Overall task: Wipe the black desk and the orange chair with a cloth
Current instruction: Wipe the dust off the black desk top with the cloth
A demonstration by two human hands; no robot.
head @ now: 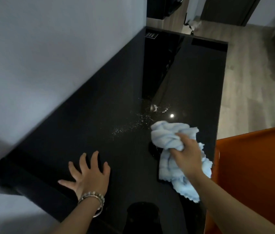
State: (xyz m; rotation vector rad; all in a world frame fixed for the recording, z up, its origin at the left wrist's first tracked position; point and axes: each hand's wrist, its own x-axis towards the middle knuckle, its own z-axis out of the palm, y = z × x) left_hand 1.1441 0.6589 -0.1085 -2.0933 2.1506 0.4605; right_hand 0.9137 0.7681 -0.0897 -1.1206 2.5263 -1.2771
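The glossy black desk (pixel 192 85) runs away from me along the wall. My right hand (pixel 187 154) grips a bunched light-blue cloth (pixel 168 135) on the desk near its right edge; part of the cloth hangs below my wrist. White crumbs (pixel 133 124) are scattered on the desk just left of and beyond the cloth. My left hand (pixel 89 176) rests flat on the near desk surface with fingers spread, a bracelet on the wrist. The orange chair (pixel 255 174) stands at the lower right, against the desk's right side.
A grey wall (pixel 49 56) with a black lower band borders the desk on the left. A black vent (pixel 151 34) sits at the desk's far end. Wood-look floor (pixel 251 81) lies to the right. A dark rounded object (pixel 141 215) sits at the desk's near edge.
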